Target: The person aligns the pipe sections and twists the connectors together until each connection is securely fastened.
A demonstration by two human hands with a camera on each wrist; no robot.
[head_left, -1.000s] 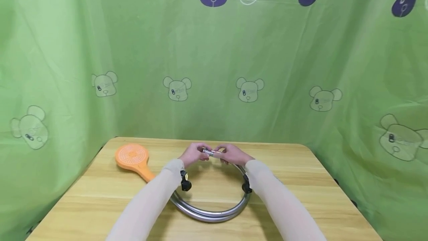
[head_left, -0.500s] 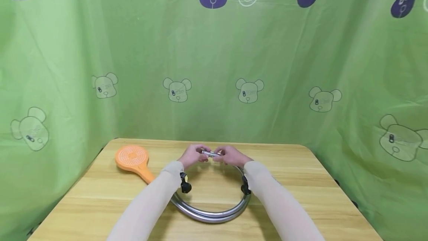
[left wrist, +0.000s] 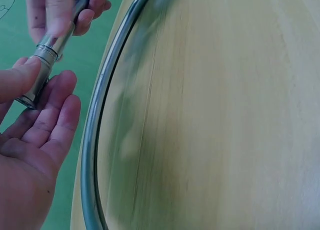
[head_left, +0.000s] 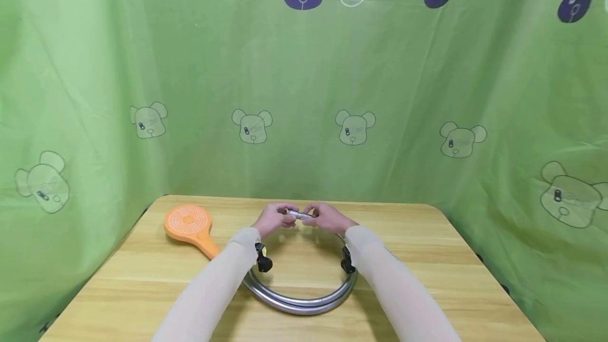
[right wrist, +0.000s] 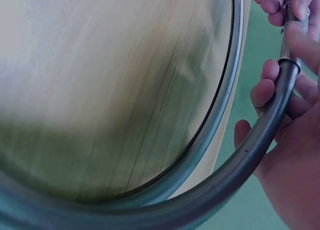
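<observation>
In the head view my left hand (head_left: 275,218) and right hand (head_left: 330,219) meet above the table's far part, with a short metal fitting (head_left: 298,215) between them. The left wrist view shows my left thumb and fingers pinching the outer end of this fitting (left wrist: 44,69), in line with the hose end. My right hand (right wrist: 300,155) grips the silver shower hose (right wrist: 267,117) at its end piece, just past a dark ring. A ridged seam marks where the two metal parts meet; whether they are threaded together is hidden. The hose (head_left: 304,307) lies coiled below.
An orange shower head (head_left: 188,223) lies face up at the left of the wooden table (head_left: 142,289), its handle running under my left forearm. A green printed curtain (head_left: 304,67) surrounds the table behind and at both sides.
My right fingers have shifted their hold around the metal end piece, showing more of it. Both hands have stayed almost in place. The coil and shower head lie as before.
</observation>
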